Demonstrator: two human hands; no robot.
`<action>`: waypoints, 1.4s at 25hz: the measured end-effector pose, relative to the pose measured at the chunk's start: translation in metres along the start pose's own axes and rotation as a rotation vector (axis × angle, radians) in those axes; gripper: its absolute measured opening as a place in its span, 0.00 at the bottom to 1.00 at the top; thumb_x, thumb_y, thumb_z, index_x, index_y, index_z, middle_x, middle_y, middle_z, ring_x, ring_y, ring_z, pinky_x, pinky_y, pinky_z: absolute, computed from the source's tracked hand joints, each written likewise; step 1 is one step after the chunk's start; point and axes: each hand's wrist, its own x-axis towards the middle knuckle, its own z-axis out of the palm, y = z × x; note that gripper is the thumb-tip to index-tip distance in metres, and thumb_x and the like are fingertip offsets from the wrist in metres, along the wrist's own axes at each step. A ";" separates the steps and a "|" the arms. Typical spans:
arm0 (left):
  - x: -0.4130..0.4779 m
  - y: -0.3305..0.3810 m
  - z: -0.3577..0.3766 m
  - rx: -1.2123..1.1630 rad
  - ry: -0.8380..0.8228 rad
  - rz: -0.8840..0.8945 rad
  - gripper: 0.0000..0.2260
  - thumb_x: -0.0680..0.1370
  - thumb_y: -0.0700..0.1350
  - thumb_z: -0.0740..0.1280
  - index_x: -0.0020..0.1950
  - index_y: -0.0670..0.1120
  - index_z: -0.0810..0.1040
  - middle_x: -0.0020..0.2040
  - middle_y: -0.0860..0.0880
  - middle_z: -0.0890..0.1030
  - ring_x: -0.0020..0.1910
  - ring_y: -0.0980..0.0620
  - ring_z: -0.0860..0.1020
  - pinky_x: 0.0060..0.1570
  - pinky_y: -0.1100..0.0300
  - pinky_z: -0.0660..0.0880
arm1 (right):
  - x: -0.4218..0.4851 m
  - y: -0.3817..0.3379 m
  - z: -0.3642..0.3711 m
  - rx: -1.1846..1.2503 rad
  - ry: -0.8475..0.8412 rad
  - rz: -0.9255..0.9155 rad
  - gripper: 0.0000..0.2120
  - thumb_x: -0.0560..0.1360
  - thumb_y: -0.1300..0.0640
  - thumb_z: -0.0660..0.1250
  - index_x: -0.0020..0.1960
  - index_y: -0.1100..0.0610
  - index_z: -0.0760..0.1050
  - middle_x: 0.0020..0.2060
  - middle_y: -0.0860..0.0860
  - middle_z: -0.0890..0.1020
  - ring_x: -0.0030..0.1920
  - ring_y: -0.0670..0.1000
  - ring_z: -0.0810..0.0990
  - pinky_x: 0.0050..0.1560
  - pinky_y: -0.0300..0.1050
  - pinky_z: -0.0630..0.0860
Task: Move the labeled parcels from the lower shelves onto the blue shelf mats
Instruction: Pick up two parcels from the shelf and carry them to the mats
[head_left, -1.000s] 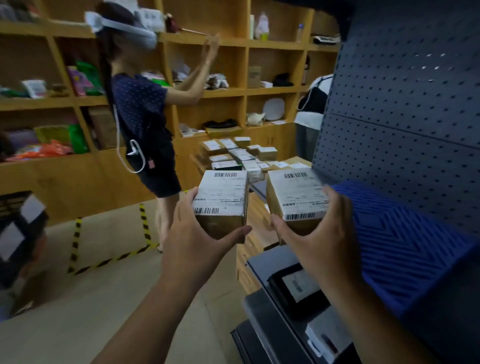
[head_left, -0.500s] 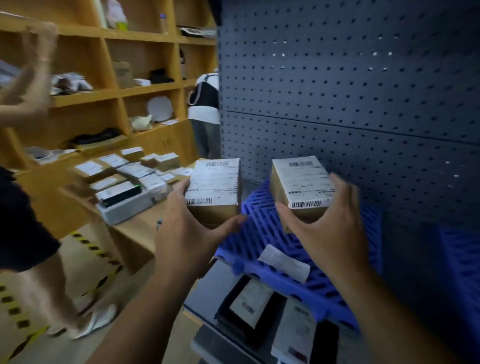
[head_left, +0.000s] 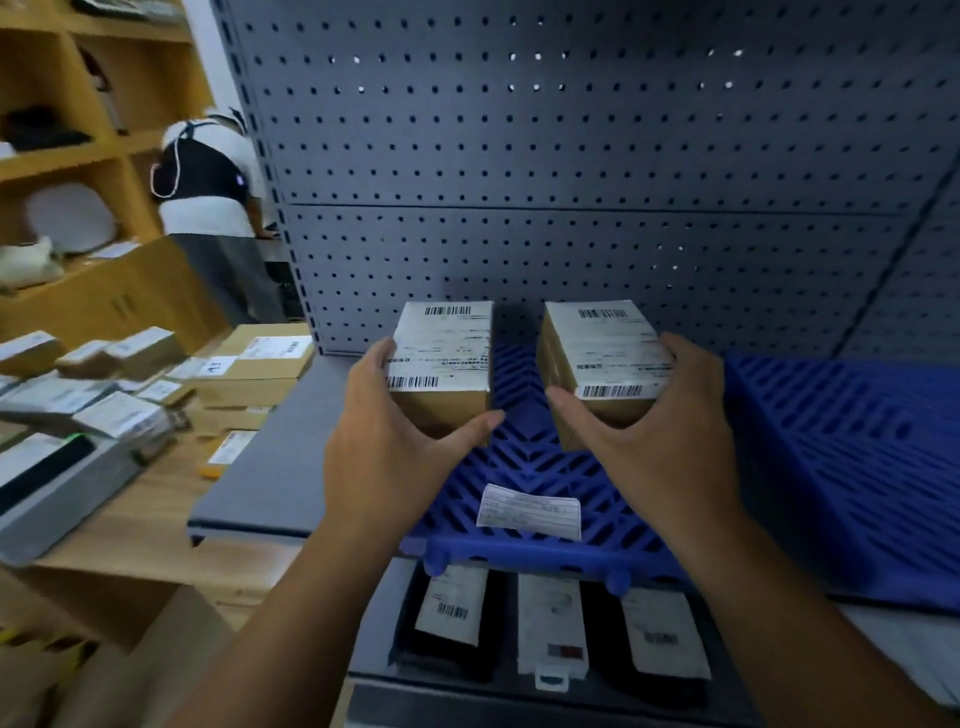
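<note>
left hand (head_left: 387, 457) grasps a brown cardboard parcel (head_left: 441, 364) from its near end, thumb across the near right corner, fingers on the left side. right hand (head_left: 660, 441) grasps a second brown parcel (head_left: 602, 358) the same way, thumb on the near left corner, fingers wrapped over the right edge. each parcel carries a white shipping label with barcodes on its top face. the two parcels sit side by side with a gap between them, both over the far part of the blue shelf mat (head_left: 540, 462); whether their undersides touch the mat cannot be told.

the mat is a slotted blue plastic panel lying on a grey metal shelf (head_left: 260, 478), with a dark grey pegboard back panel (head_left: 571, 156) rising behind it. a loose white paper slip (head_left: 530, 512) lies on the near part of the mat. a second blue mat (head_left: 852, 467) lies just to the right.

on the lower shelf, under the mat's near edge, three labelled parcels lie in a row: a black one at left (head_left: 447, 623), a white one in the middle (head_left: 553, 629), a dark one at right (head_left: 660, 634).

to the left, a wooden worktop (head_left: 156, 519) carries many labelled boxes. at far left, another person (head_left: 208, 176) in a white top stands by wooden shelving (head_left: 52, 156).
</note>
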 end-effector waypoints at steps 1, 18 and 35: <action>0.001 -0.001 0.000 0.001 -0.009 -0.003 0.54 0.57 0.76 0.75 0.76 0.56 0.59 0.70 0.58 0.71 0.67 0.55 0.73 0.61 0.53 0.75 | -0.001 -0.001 0.002 -0.016 -0.006 0.003 0.47 0.58 0.23 0.72 0.69 0.40 0.58 0.57 0.37 0.62 0.61 0.44 0.72 0.55 0.50 0.79; -0.004 -0.009 0.011 0.065 -0.089 0.003 0.54 0.60 0.76 0.73 0.78 0.56 0.54 0.73 0.58 0.67 0.68 0.57 0.70 0.53 0.57 0.71 | -0.010 0.006 0.018 -0.090 -0.076 0.033 0.50 0.59 0.23 0.72 0.71 0.44 0.58 0.60 0.40 0.64 0.63 0.45 0.71 0.56 0.52 0.79; -0.049 0.123 0.062 -0.216 -0.112 0.340 0.25 0.79 0.64 0.60 0.71 0.53 0.71 0.65 0.57 0.71 0.68 0.58 0.67 0.68 0.61 0.62 | -0.019 0.061 -0.145 -0.250 0.137 0.067 0.41 0.72 0.30 0.62 0.77 0.50 0.59 0.66 0.47 0.73 0.68 0.51 0.72 0.66 0.62 0.71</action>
